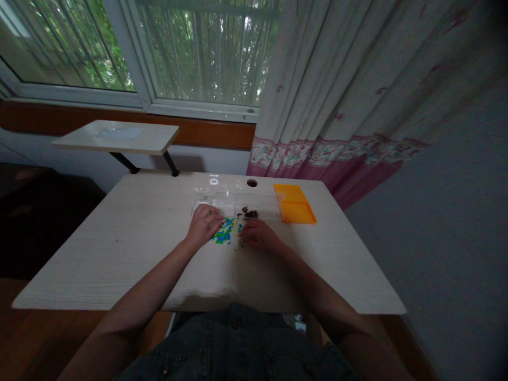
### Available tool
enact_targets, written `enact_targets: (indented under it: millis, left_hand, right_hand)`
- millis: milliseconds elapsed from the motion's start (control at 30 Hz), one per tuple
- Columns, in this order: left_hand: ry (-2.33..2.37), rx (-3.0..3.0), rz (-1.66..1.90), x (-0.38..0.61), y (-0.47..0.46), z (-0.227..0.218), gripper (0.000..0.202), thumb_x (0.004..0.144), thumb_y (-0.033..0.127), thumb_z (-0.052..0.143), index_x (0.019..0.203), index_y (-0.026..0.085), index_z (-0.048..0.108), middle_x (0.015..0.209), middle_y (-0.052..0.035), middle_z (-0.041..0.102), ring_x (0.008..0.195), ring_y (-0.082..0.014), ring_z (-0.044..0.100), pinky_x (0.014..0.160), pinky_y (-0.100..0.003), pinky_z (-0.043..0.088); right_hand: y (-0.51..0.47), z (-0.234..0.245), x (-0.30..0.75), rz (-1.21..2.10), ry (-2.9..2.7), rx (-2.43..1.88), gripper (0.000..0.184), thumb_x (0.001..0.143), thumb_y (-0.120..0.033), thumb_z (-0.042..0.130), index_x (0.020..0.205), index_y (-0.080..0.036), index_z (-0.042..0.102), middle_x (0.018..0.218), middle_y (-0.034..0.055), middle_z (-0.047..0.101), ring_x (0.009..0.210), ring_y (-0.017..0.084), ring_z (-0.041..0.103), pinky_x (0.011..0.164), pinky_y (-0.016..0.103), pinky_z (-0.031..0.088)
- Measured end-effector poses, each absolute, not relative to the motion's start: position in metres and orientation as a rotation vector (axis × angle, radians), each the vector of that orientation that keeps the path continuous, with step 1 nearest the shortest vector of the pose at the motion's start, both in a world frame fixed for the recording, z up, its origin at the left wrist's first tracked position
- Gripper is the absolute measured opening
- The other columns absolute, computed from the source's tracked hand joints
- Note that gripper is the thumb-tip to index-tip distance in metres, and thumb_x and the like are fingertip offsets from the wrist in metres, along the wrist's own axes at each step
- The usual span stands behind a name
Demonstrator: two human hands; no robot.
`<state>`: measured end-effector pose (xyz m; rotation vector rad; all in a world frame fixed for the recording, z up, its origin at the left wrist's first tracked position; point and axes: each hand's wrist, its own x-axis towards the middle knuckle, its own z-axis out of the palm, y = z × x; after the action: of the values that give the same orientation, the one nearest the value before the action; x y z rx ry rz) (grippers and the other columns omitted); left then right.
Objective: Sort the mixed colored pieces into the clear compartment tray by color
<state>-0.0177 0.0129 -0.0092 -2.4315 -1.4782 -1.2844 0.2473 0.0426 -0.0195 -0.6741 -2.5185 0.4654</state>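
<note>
A loose pile of small blue, green and yellow plastic pieces (pixel 223 234) lies on the table between my two hands. My left hand (pixel 203 226) is at the pile's left edge, fingers bent and drawn together. What its fingertips hold, if anything, is too small to make out. At the right side, my right hand (pixel 260 235) rests low over a few stray pieces with its fingers curled and close together, hiding whatever they may hold. Small dark brown pieces (pixel 251 214) lie just beyond my right hand, in or beside a clear plastic compartment box (pixel 264 198).
An orange tray or lid (pixel 297 205) lies right of the clear box. Behind the box is a round cable hole (pixel 252 183) in the pale wooden table (pixel 130 238). A raised shelf (pixel 154 138) stands at the back left; a curtain (pixel 317 106) hangs behind the table.
</note>
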Motion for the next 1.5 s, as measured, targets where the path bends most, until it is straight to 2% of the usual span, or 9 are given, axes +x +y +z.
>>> enact_targets:
  millis: [133, 367, 867, 1033, 1167, 1333, 1500]
  left_hand:
    - [-1.582, -2.343, -1.328, -0.025, 0.018, -0.012, 0.011, 0.087, 0.033, 0.065, 0.09, 0.024, 0.072, 0.098, -0.0057, 0.065, 0.099, -0.0226, 0.055, 0.092, -0.044, 0.044]
    - [-1.643, -2.257, -1.33, -0.032, 0.023, -0.017, 0.012, 0.087, 0.031, 0.064, 0.09, 0.023, 0.073, 0.097, -0.006, 0.064, 0.098, -0.0228, 0.054, 0.092, -0.042, 0.044]
    - [-1.721, -2.137, -1.298, -0.035, 0.029, -0.02, 0.016, 0.088, 0.03, 0.062, 0.091, 0.021, 0.075, 0.094, -0.0069, 0.063, 0.096, -0.0244, 0.053, 0.089, -0.041, 0.044]
    - [-1.76, -2.141, -1.261, -0.034, 0.025, -0.016, 0.025, 0.09, 0.025, 0.057, 0.109, 0.021, 0.072, 0.099, -0.0078, 0.061, 0.1, -0.0243, 0.052, 0.093, -0.042, 0.044]
    - [-1.766, -2.149, -1.285, -0.033, 0.023, -0.014, 0.026, 0.091, 0.023, 0.053, 0.109, 0.022, 0.072, 0.1, -0.0082, 0.061, 0.101, -0.0245, 0.052, 0.093, -0.042, 0.044]
    - [-1.714, -2.191, -1.302, -0.032, 0.023, -0.015, 0.026, 0.091, 0.023, 0.053, 0.108, 0.022, 0.072, 0.102, -0.0083, 0.061, 0.102, -0.025, 0.052, 0.094, -0.043, 0.044]
    - [-1.618, -2.325, -1.29, -0.03, 0.021, -0.014, 0.026, 0.09, 0.02, 0.053, 0.109, 0.023, 0.07, 0.104, -0.0077, 0.06, 0.103, -0.0238, 0.052, 0.094, -0.042, 0.044]
  right_hand:
    - [0.045, -0.023, 0.249, 0.355, -2.611, -0.622, 0.016, 0.085, -0.039, 0.069, 0.092, -0.026, 0.076, 0.093, 0.0059, 0.068, 0.09, 0.019, 0.06, 0.088, 0.036, 0.046]
    - [0.044, -0.025, 0.243, 0.283, -2.656, -0.601, 0.014, 0.088, -0.033, 0.064, 0.086, -0.024, 0.075, 0.089, 0.0063, 0.069, 0.087, 0.019, 0.06, 0.086, 0.036, 0.046]
    - [0.038, -0.026, 0.239, 0.291, -2.626, -0.578, 0.011, 0.088, -0.025, 0.063, 0.085, -0.022, 0.073, 0.087, 0.0057, 0.07, 0.089, 0.02, 0.059, 0.086, 0.034, 0.045]
    - [0.041, -0.028, 0.24, 0.281, -2.614, -0.585, 0.008, 0.087, -0.026, 0.066, 0.088, -0.023, 0.073, 0.088, 0.0045, 0.07, 0.089, 0.019, 0.06, 0.088, 0.033, 0.044]
    - [0.039, -0.028, 0.24, 0.216, -2.579, -0.662, 0.009, 0.087, -0.026, 0.066, 0.089, -0.023, 0.074, 0.089, 0.0037, 0.07, 0.089, 0.018, 0.059, 0.087, 0.033, 0.042]
    - [0.028, -0.024, 0.232, 0.047, -2.471, -0.939, 0.015, 0.089, -0.034, 0.065, 0.097, -0.025, 0.073, 0.098, 0.0049, 0.069, 0.102, 0.023, 0.053, 0.092, 0.038, 0.036]
    - [0.02, -0.021, 0.22, 0.009, -2.502, -0.956, 0.02, 0.089, -0.039, 0.064, 0.101, -0.025, 0.073, 0.101, 0.0059, 0.067, 0.106, 0.023, 0.05, 0.095, 0.039, 0.033]
